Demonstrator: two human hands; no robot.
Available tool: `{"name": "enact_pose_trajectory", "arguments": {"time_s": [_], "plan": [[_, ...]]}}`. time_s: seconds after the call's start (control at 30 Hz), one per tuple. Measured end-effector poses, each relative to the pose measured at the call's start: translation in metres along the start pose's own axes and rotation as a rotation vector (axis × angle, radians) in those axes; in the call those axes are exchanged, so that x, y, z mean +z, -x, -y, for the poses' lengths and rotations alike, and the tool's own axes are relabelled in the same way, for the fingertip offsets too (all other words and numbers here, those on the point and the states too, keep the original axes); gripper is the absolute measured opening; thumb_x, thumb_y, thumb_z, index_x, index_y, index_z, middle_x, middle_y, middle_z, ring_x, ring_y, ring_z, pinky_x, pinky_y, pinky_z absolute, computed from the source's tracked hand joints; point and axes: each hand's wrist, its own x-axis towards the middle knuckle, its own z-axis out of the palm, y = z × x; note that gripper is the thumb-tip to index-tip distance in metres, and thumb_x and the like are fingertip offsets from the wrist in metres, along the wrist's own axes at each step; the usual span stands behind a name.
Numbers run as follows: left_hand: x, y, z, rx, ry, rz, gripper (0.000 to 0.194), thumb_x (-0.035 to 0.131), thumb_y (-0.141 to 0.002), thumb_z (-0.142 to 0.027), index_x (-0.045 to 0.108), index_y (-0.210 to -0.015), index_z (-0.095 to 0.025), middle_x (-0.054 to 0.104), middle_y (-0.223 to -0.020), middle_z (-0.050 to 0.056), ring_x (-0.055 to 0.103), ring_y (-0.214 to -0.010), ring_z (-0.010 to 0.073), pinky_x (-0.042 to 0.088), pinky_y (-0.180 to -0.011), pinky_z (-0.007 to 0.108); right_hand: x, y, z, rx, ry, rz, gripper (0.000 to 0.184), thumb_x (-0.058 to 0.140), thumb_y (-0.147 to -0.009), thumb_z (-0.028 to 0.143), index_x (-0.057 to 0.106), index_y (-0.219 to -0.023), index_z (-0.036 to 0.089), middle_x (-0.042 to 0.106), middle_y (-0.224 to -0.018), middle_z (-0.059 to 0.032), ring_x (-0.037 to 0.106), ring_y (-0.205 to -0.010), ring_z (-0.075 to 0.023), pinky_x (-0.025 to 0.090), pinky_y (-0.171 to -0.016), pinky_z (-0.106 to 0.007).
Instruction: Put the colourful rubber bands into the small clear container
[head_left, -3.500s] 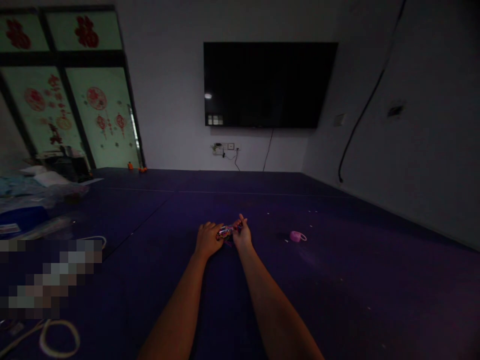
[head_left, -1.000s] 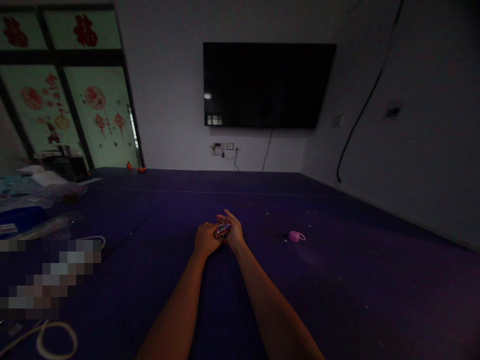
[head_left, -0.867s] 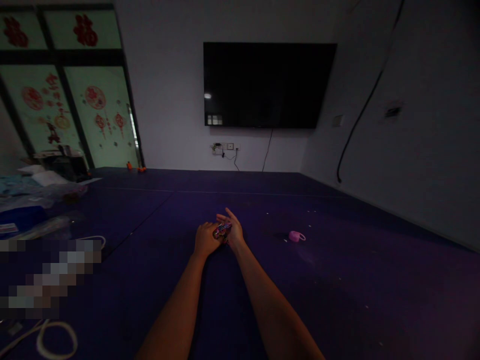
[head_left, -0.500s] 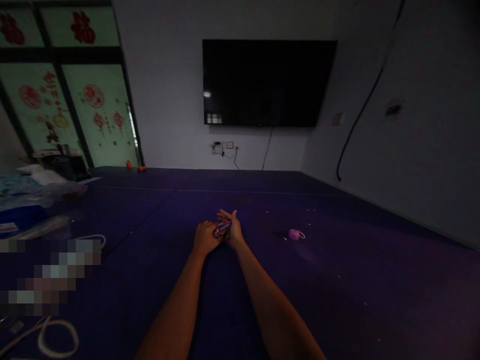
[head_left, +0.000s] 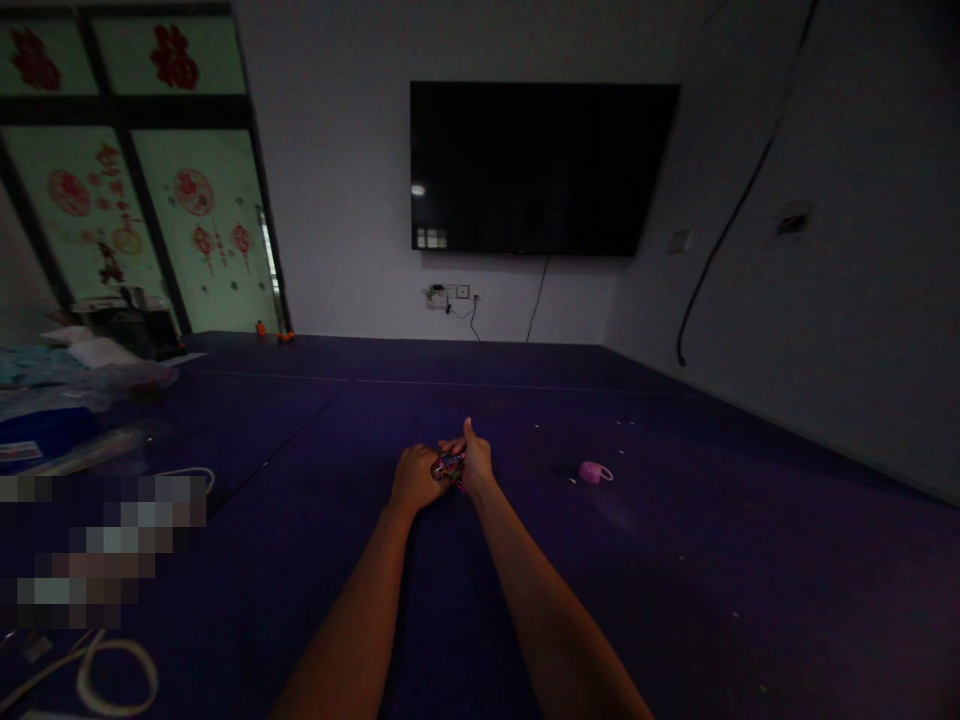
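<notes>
In front of me, low over the dark blue-purple floor mat (head_left: 315,540), my two hands meet at a small shiny multicoloured object (head_left: 450,465). Its kind is too dark and too covered to tell; some pink strands show at its lower right side. My left hand (head_left: 418,480) is closed around its left end, back of the hand up. From the right, my right hand (head_left: 478,462) presses against it with fingers curled in and the thumb sticking up. To the right of my hands lies a small pink cap with a loop (head_left: 591,472), touched by neither hand.
Several white specks dot the mat on the right. At the left are plastic bags (head_left: 135,378), a blue thing with a label (head_left: 45,438) and a white cable (head_left: 116,705). A television (head_left: 540,165) hangs on the far wall; a black cable (head_left: 724,240) runs down the right wall.
My right hand's fingers have gone from stretched out to curled at the shiny object, with the thumb raised. My left hand keeps its hold. The view has shifted slightly.
</notes>
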Motion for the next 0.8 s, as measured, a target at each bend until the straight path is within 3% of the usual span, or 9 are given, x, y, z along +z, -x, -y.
{"name": "enact_pose_trajectory", "arguments": {"time_s": [0.1,0.23,0.37,0.47,0.63,0.8], "plan": [[0.0,0.0,0.0,-0.002,0.011,-0.007,0.019,0.063,-0.068,-0.033,0.066,-0.08,-0.019,0.067,-0.079,0.008,0.059,-0.083,0.024,0.04,-0.073,0.032,0.001,0.002,0.001,0.016,-0.015,0.001,0.051,0.066,-0.071,0.054,0.046,-0.039,0.02,0.054,-0.038,-0.0029,0.064,-0.055,-0.0209,0.049,-0.059,-0.031],[-0.001,-0.002,0.001,-0.01,0.04,-0.029,0.02,0.062,-0.068,-0.035,0.066,-0.08,-0.018,0.067,-0.077,0.008,0.059,-0.08,0.0233,0.04,-0.073,0.032,0.001,0.0,0.004,0.071,-0.039,0.045,0.043,0.058,-0.076,0.058,0.063,-0.064,0.017,0.057,-0.043,-0.0015,0.063,-0.057,-0.0196,0.048,-0.059,-0.03],[-0.001,-0.002,0.002,-0.029,0.08,-0.052,0.022,0.063,-0.067,-0.034,0.067,-0.083,-0.018,0.067,-0.077,0.007,0.059,-0.078,0.0228,0.041,-0.071,0.032,0.0,-0.003,0.01,0.11,-0.118,0.126,0.062,0.031,-0.083,0.069,0.067,-0.091,0.019,0.07,-0.075,-0.0069,0.065,-0.074,-0.0207,0.049,-0.067,-0.032],[0.001,-0.002,0.003,-0.048,0.12,-0.067,0.023,0.063,-0.067,-0.031,0.067,-0.087,-0.019,0.067,-0.078,0.006,0.059,-0.076,0.0209,0.042,-0.07,0.03,0.0,-0.005,0.015,0.094,-0.143,0.134,0.071,0.017,-0.082,0.072,0.065,-0.101,0.022,0.069,-0.099,-0.0076,0.063,-0.091,-0.0227,0.049,-0.073,-0.035],[0.005,-0.002,0.004,-0.096,0.188,-0.105,0.031,0.063,-0.068,-0.029,0.065,-0.097,-0.019,0.067,-0.083,0.006,0.06,-0.078,0.0203,0.044,-0.071,0.03,0.001,-0.007,0.02,0.049,-0.171,0.118,0.073,0.012,-0.081,0.073,0.062,-0.106,0.026,0.066,-0.11,-0.0054,0.06,-0.099,-0.0232,0.047,-0.076,-0.037],[0.009,-0.003,0.01,-0.161,0.262,-0.162,0.034,0.061,-0.072,-0.03,0.061,-0.103,-0.017,0.066,-0.088,0.007,0.061,-0.082,0.0204,0.045,-0.073,0.03,0.005,-0.01,0.018,0.054,-0.126,0.09,0.067,0.018,-0.085,0.068,0.065,-0.101,0.024,0.069,-0.101,-0.0054,0.061,-0.094,-0.0223,0.046,-0.075,-0.035]]}}
